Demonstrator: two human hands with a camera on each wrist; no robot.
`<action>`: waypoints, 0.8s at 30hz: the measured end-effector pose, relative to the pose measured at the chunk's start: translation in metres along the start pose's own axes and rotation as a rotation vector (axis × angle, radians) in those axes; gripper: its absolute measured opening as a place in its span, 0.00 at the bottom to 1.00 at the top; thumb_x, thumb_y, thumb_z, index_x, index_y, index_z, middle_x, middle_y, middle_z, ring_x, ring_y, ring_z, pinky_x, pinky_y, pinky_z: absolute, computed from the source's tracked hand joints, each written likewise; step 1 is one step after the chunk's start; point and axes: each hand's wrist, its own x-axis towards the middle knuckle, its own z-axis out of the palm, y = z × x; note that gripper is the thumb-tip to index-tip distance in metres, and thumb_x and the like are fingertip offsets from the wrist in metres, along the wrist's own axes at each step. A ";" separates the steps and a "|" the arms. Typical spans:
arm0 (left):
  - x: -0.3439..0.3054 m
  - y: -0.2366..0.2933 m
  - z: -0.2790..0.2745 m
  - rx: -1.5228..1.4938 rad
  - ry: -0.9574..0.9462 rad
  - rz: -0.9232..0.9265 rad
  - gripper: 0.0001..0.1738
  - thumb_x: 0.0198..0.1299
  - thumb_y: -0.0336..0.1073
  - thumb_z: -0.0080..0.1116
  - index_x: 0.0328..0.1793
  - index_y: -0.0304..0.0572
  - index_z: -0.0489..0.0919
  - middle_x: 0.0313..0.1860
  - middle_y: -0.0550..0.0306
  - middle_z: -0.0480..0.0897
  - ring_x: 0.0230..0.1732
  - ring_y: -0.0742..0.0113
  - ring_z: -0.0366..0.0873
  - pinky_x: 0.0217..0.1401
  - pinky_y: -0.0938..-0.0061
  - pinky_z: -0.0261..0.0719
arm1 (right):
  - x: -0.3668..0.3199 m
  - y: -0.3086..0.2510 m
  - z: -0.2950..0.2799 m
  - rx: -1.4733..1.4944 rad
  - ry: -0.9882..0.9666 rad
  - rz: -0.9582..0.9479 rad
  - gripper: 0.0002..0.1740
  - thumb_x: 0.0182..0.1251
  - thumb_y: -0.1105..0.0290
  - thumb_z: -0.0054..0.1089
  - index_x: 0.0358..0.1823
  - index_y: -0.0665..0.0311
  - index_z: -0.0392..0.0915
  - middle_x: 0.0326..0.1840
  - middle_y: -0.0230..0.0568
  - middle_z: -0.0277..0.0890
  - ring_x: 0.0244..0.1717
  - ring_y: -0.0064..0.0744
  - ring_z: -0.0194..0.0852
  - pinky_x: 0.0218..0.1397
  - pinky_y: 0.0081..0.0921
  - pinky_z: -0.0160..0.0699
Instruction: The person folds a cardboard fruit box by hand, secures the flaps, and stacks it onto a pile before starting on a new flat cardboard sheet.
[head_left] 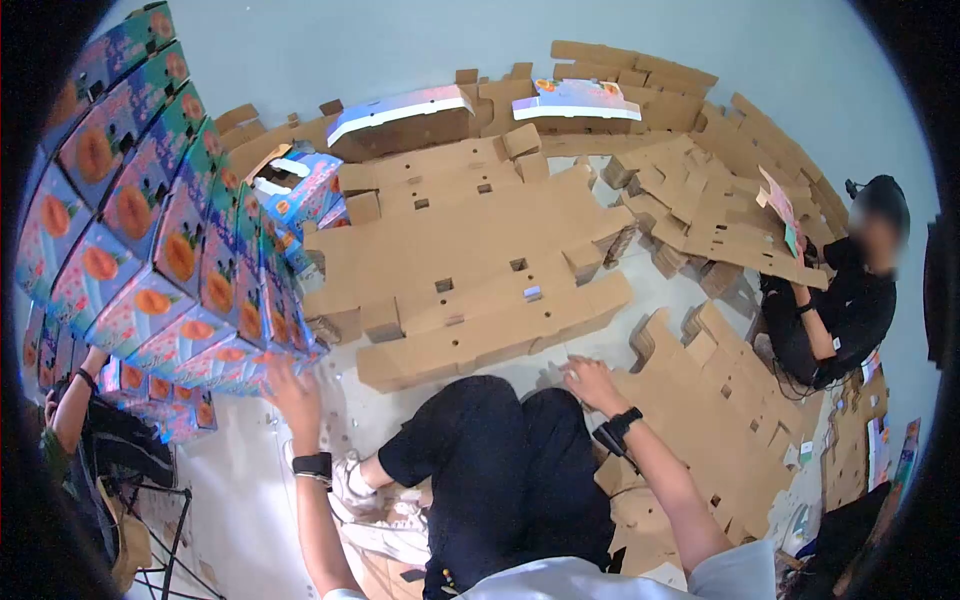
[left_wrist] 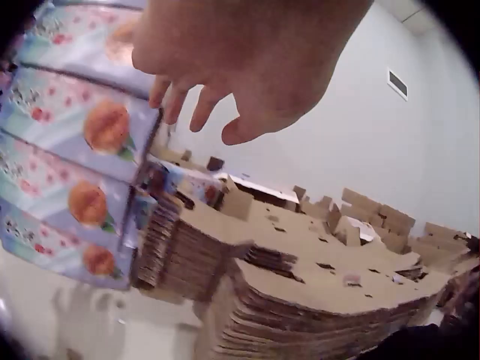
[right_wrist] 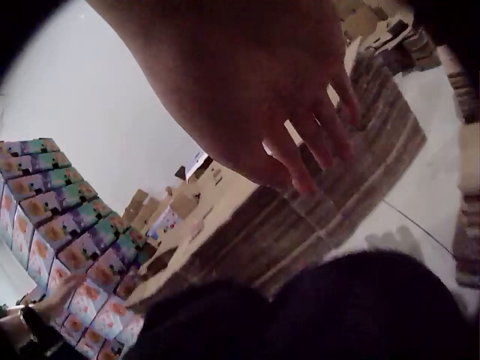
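Observation:
My left hand (head_left: 293,400) is beside the lower right corner of the stacked printed boxes (head_left: 150,300), fingers spread and holding nothing. The left wrist view shows the same hand (left_wrist: 240,67) with fingers apart in front of the printed boxes (left_wrist: 67,172); whether it touches them I cannot tell. My right hand (head_left: 592,385) is over the floor gap near the front edge of the flat cardboard stack (head_left: 450,240), empty. Its fingers are extended and slightly apart in the right wrist view, where the hand (right_wrist: 255,97) hangs before the layered cardboard edges (right_wrist: 300,232).
At the right a seated person (head_left: 850,300) holds a printed cardboard piece (head_left: 778,212). Another person's arm (head_left: 72,410) is at the far left, near a folding stool frame (head_left: 175,530). More flat cardboard (head_left: 700,430) lies at right, and an open printed box (head_left: 305,190) stands behind.

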 end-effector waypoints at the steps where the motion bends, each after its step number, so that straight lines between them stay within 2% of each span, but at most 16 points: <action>1: 0.002 -0.023 -0.011 -0.007 0.111 -0.023 0.30 0.61 0.37 0.56 0.70 0.40 0.66 0.69 0.43 0.67 0.74 0.46 0.57 0.76 0.46 0.43 | -0.020 -0.003 0.004 0.038 -0.120 0.009 0.18 0.65 0.62 0.52 0.51 0.61 0.81 0.58 0.51 0.77 0.56 0.51 0.76 0.60 0.40 0.72; 2: 0.007 -0.042 -0.021 -0.017 0.224 -0.049 0.30 0.60 0.34 0.56 0.69 0.36 0.66 0.67 0.41 0.68 0.72 0.43 0.59 0.76 0.48 0.46 | -0.035 -0.005 0.006 0.070 -0.237 0.016 0.20 0.65 0.62 0.52 0.55 0.62 0.79 0.62 0.51 0.74 0.60 0.50 0.74 0.62 0.41 0.71; 3: 0.014 -0.052 -0.043 -0.011 0.223 -0.051 0.30 0.60 0.34 0.56 0.69 0.36 0.66 0.67 0.41 0.68 0.72 0.43 0.59 0.76 0.48 0.46 | -0.048 -0.008 0.013 0.074 -0.241 0.012 0.20 0.65 0.62 0.52 0.55 0.62 0.79 0.62 0.51 0.74 0.60 0.50 0.74 0.62 0.41 0.71; 5: 0.030 -0.073 -0.082 -0.284 0.292 -0.138 0.30 0.60 0.29 0.55 0.69 0.32 0.64 0.67 0.39 0.67 0.70 0.42 0.61 0.74 0.55 0.54 | -0.067 -0.015 0.024 0.352 -0.100 0.125 0.22 0.67 0.60 0.52 0.60 0.60 0.75 0.62 0.53 0.73 0.61 0.52 0.72 0.65 0.45 0.68; 6: 0.035 -0.089 -0.088 -0.277 0.296 -0.142 0.30 0.60 0.29 0.55 0.69 0.32 0.64 0.67 0.39 0.67 0.70 0.42 0.61 0.74 0.55 0.54 | -0.070 -0.019 0.020 0.321 -0.112 0.112 0.25 0.67 0.61 0.53 0.65 0.59 0.70 0.64 0.54 0.71 0.62 0.54 0.70 0.65 0.43 0.69; 8: 0.040 -0.114 -0.096 -0.399 0.375 -0.142 0.30 0.61 0.26 0.54 0.70 0.33 0.63 0.66 0.40 0.67 0.69 0.45 0.63 0.72 0.61 0.59 | -0.066 -0.022 0.019 0.316 -0.148 0.094 0.24 0.67 0.61 0.53 0.63 0.59 0.72 0.63 0.53 0.72 0.62 0.54 0.71 0.65 0.42 0.69; 9: 0.041 -0.119 -0.098 -0.400 0.383 -0.141 0.30 0.61 0.26 0.54 0.70 0.33 0.63 0.66 0.40 0.67 0.69 0.45 0.63 0.72 0.61 0.59 | -0.060 -0.023 0.017 0.310 -0.177 0.081 0.23 0.67 0.60 0.54 0.62 0.60 0.73 0.63 0.52 0.73 0.62 0.54 0.71 0.65 0.42 0.69; 11: 0.039 -0.125 -0.104 -0.582 0.350 -0.195 0.29 0.63 0.27 0.54 0.70 0.34 0.62 0.66 0.43 0.68 0.67 0.51 0.66 0.70 0.62 0.63 | -0.041 -0.037 -0.004 0.329 -0.168 0.005 0.22 0.66 0.61 0.55 0.59 0.61 0.76 0.60 0.50 0.75 0.61 0.52 0.72 0.64 0.42 0.70; 13: 0.031 -0.120 -0.113 -0.651 0.336 -0.212 0.29 0.64 0.27 0.53 0.71 0.35 0.62 0.67 0.44 0.67 0.66 0.53 0.68 0.68 0.63 0.65 | -0.019 -0.050 -0.022 0.370 -0.052 -0.114 0.20 0.66 0.62 0.55 0.56 0.61 0.77 0.58 0.50 0.77 0.59 0.51 0.73 0.63 0.41 0.70; 15: 0.026 -0.113 -0.123 -0.720 0.326 -0.230 0.29 0.64 0.28 0.53 0.71 0.35 0.62 0.67 0.45 0.67 0.64 0.56 0.69 0.67 0.64 0.66 | 0.011 -0.069 -0.053 0.483 -0.045 -0.166 0.20 0.66 0.62 0.55 0.57 0.61 0.77 0.58 0.51 0.76 0.57 0.51 0.74 0.61 0.38 0.72; 17: 0.020 -0.107 -0.134 -0.820 0.296 -0.226 0.29 0.65 0.28 0.52 0.71 0.35 0.60 0.67 0.45 0.67 0.61 0.58 0.71 0.66 0.65 0.68 | 0.036 -0.091 -0.095 0.522 -0.117 -0.086 0.20 0.67 0.63 0.53 0.57 0.64 0.77 0.57 0.53 0.77 0.56 0.50 0.76 0.58 0.36 0.74; 19: 0.017 -0.108 -0.141 -0.848 0.296 -0.239 0.28 0.64 0.28 0.53 0.70 0.35 0.61 0.66 0.44 0.68 0.61 0.59 0.70 0.65 0.66 0.68 | 0.061 -0.102 -0.115 0.607 0.147 -0.349 0.18 0.70 0.64 0.53 0.57 0.63 0.77 0.48 0.43 0.81 0.47 0.35 0.79 0.52 0.32 0.76; 21: 0.018 -0.125 -0.140 -0.920 0.273 -0.260 0.29 0.63 0.29 0.54 0.70 0.35 0.61 0.65 0.43 0.68 0.61 0.59 0.70 0.65 0.67 0.68 | 0.079 -0.126 -0.155 0.592 0.114 -0.337 0.19 0.71 0.64 0.51 0.58 0.64 0.76 0.50 0.42 0.81 0.47 0.33 0.79 0.51 0.33 0.77; 22: 0.020 -0.134 -0.140 -0.891 0.298 -0.193 0.29 0.62 0.29 0.54 0.69 0.35 0.60 0.64 0.43 0.69 0.62 0.59 0.70 0.65 0.67 0.67 | 0.088 -0.136 -0.168 0.633 0.150 -0.421 0.19 0.71 0.64 0.51 0.58 0.64 0.76 0.51 0.42 0.80 0.47 0.31 0.78 0.52 0.32 0.76; 24: 0.020 -0.124 -0.162 -0.902 0.286 -0.183 0.29 0.64 0.32 0.55 0.69 0.34 0.61 0.62 0.45 0.70 0.61 0.60 0.70 0.65 0.68 0.67 | 0.095 -0.161 -0.194 0.634 0.225 -0.544 0.19 0.71 0.64 0.51 0.58 0.65 0.76 0.52 0.41 0.80 0.49 0.29 0.77 0.54 0.30 0.75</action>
